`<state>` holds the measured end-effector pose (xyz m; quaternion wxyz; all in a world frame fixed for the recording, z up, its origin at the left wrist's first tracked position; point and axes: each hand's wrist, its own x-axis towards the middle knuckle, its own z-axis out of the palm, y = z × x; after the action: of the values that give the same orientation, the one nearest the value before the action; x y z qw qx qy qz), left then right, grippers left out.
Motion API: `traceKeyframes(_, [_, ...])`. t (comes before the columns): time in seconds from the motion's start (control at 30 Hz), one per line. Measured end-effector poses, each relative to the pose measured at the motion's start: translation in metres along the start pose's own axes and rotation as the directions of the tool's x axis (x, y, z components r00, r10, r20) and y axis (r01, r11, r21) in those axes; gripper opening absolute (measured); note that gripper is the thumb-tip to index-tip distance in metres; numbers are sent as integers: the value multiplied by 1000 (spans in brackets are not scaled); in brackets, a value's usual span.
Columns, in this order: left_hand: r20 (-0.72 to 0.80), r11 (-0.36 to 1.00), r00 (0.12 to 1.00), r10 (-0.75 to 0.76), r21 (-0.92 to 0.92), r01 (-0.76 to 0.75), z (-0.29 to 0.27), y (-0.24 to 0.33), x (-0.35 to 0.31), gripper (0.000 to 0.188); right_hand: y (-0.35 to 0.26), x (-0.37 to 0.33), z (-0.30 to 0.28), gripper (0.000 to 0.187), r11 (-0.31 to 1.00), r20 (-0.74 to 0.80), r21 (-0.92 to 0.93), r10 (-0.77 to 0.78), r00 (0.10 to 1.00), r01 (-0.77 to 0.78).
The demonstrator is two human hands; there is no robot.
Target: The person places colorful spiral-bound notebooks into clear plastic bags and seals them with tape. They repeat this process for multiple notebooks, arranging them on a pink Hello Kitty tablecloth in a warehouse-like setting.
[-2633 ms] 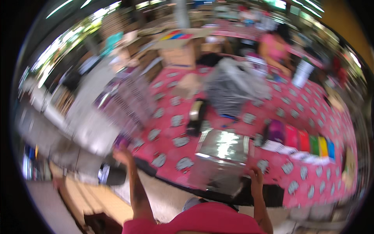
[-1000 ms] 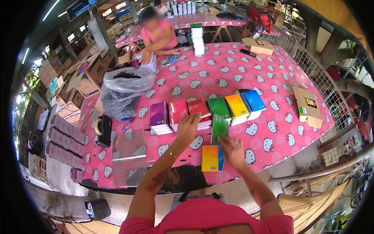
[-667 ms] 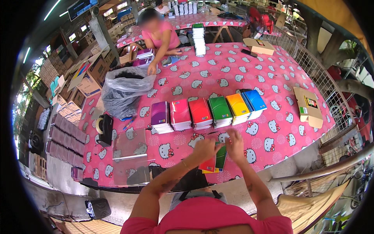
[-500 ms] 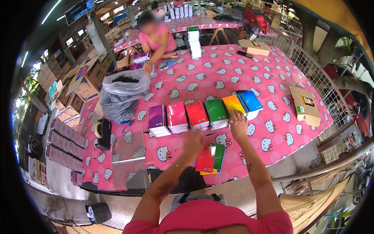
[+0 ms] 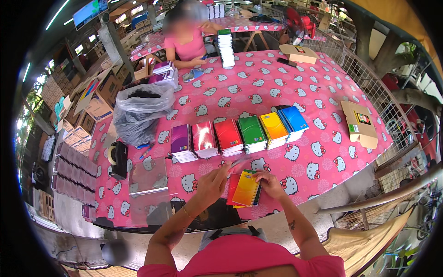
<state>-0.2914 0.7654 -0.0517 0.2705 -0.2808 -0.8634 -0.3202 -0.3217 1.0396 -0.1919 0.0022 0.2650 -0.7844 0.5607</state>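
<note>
In front of me, my left hand pinches a thin notebook, seen nearly edge-on and blurred, so its cover colour is unclear. My right hand grips the spiral edge of a yellow notebook, which rests on a small loose pile. A red notebook peeks out at that pile's left side. Beyond my hands runs a row of spiral notebook stacks: purple, pinkish red, red, green, yellow and blue.
Clear plastic sheets, a tape dispenser and a large plastic bag lie to the left. A co-worker sits across the table, near a tall notebook stack. Cardboard boxes are on the right.
My right hand has come back from the yellow stack to the loose pile, where a yellow notebook now lies on top. My left hand now holds a notebook. The co-worker's arm has withdrawn from the bag.
</note>
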Motion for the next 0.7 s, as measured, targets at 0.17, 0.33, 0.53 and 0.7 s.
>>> traceKeyframes(0.17, [389, 941, 864, -319, 19, 338, -13, 11, 19, 24, -10, 18, -19, 37, 986, -32, 92, 141, 990, -137])
traceKeyframes(0.33, [763, 882, 467, -446, 288, 372, 37, 16, 43, 48, -3, 90, -97, 60, 569, -484, -771, -230, 844, -287])
traceKeyframes(0.53, [523, 912, 751, -404, 171, 372, 86, -9, 24, 47, 10, 93, -158, 44, 404, -502, -810, -103, 858, -426])
traceKeyframes(0.7, [5, 874, 996, 84, 479, -76, 71, -68, 59, 38, -16, 60, -143, 35, 977, -761, -102, 46, 648, -189])
